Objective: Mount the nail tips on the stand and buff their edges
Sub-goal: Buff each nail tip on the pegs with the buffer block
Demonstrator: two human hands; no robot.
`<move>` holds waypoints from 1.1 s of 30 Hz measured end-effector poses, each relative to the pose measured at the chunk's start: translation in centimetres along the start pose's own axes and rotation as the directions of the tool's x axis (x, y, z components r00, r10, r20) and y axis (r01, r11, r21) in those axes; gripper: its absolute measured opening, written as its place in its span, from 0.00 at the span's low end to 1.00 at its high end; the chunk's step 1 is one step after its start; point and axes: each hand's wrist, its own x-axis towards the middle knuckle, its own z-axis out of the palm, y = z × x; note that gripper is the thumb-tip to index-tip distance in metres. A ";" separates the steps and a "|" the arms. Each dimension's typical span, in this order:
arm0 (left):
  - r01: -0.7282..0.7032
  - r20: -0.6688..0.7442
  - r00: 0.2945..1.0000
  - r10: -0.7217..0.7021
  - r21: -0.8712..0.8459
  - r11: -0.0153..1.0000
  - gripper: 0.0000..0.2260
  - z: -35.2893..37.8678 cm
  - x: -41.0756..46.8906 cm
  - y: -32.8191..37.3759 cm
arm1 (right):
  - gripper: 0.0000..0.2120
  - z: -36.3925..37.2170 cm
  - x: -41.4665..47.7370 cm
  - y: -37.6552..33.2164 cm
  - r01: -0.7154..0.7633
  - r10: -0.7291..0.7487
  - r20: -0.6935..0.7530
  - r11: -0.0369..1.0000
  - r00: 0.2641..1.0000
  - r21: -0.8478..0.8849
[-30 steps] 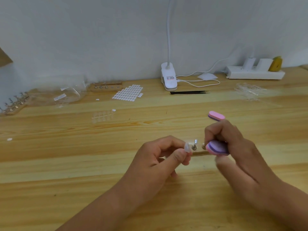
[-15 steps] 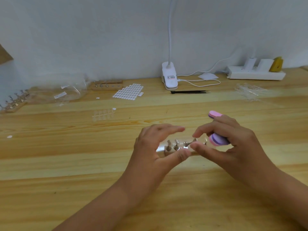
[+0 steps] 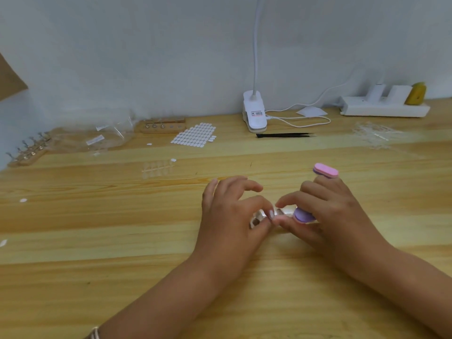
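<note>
With the fingers of your left hand point(image 3: 230, 216) pinching the stand point(image 3: 256, 219) on the counter point(image 3: 122, 241) between your hands, and your right hand point(image 3: 337, 216) curled round the buffer point(image 3: 326, 171), brace firmly and stroke lightly.

A wooden tabletop point(image 3: 97, 241) is seen from above. A small stand point(image 3: 256, 217) with clear nail tips, mostly hidden, is pinched by the left hand point(image 3: 230, 216). A pink and purple buffer block point(image 3: 326, 170) is gripped in the right hand point(image 3: 327, 214). A clip lamp point(image 3: 254, 113) and black tweezers point(image 3: 283, 135) are placed near the wall.
</note>
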 end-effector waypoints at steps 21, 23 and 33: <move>0.063 0.019 0.997 -0.071 -0.725 0.686 0.04 -2.2 -1.6 2.1 | 0.16 -1.7 -1.7 -0.8 0.201 -0.139 -0.230 0.941 0.963 0.273; 0.090 0.039 0.995 -0.093 -0.752 0.653 0.04 -2.3 -1.6 2.1 | 0.15 -1.7 -1.6 -0.6 0.198 -0.133 -0.253 0.946 0.958 0.255; 0.119 0.063 0.991 -0.114 -0.803 0.584 0.06 -2.2 -1.6 2.1 | 0.11 -1.9 -1.6 -0.8 0.173 -0.085 -0.319 0.951 0.944 0.258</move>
